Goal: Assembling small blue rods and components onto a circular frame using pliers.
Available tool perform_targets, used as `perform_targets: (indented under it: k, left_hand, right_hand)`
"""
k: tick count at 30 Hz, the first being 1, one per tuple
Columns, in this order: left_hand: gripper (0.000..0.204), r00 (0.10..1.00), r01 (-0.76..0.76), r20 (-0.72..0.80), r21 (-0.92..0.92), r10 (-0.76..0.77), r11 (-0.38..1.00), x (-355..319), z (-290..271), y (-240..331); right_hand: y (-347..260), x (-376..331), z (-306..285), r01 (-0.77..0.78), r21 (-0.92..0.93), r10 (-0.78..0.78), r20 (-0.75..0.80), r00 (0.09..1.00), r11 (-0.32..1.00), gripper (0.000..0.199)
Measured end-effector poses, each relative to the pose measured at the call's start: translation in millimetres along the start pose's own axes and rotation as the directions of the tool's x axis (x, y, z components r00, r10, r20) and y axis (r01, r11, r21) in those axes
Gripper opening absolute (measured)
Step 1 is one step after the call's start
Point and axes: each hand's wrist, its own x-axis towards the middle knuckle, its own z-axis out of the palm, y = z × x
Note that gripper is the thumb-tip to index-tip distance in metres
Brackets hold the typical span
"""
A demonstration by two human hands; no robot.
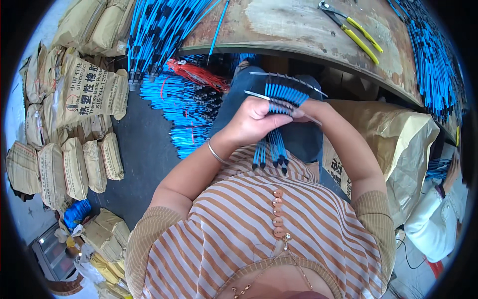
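Both hands grip a small bundle of blue rods above the person's lap.

The left hand (251, 122) is closed around the bundle of blue rods (279, 117), fanned at the top, black tips hanging toward the striped shirt (259, 224). The right hand (304, 110) pinches the same bundle from the other side, fingers mostly hidden. Ahead, yellow-handled pliers (356, 30) lie on the worn desk (294, 25), with heaps of blue rods (164, 25) nearby and tan sacks (89, 89) stacked at left.

Both hands (251, 119) (304, 110) raised together, fingers curled.
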Motion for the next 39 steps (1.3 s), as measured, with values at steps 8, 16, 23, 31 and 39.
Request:
perform_targets:
  k: [8, 16, 23, 31, 39]
  left_hand:
    - [0.014, 0.962, 0.191, -0.140, -0.280, -0.236, 0.941, 19, -2, 4]
    - [0.030, 0.924, 0.289, -0.157, -0.312, -0.349, 0.905, 30, -4, 9]
    - [0.043, 0.965, 0.149, -0.146, -0.374, -0.216, 0.915, 11, -8, -1]
    - [0.043, 0.853, 0.219, -0.471, -0.070, -0.226, 0.973, -5, -12, 6]
    - [0.036, 0.969, 0.091, -0.221, -0.101, -0.112, 0.991, 37, -30, 22]
  right_hand:
    - [-24, -32, -18, 0.353, 0.255, -0.239, -0.389, 0.890, 0.900, 0.044]
    - [-48, 0, 28, 0.281, 0.175, 0.038, -0.900, 0.434, 0.944, 0.045]
    - [-61, 6, 36, 0.234, 0.099, 0.008, -0.932, 0.362, 0.967, 0.052]
    - [-62, 7, 36, 0.156, -0.027, -0.060, -0.975, 0.213, 0.987, 0.051]
    - [-71, 7, 41, 0.200, -0.052, -0.101, -0.965, 0.241, 0.978, 0.041]
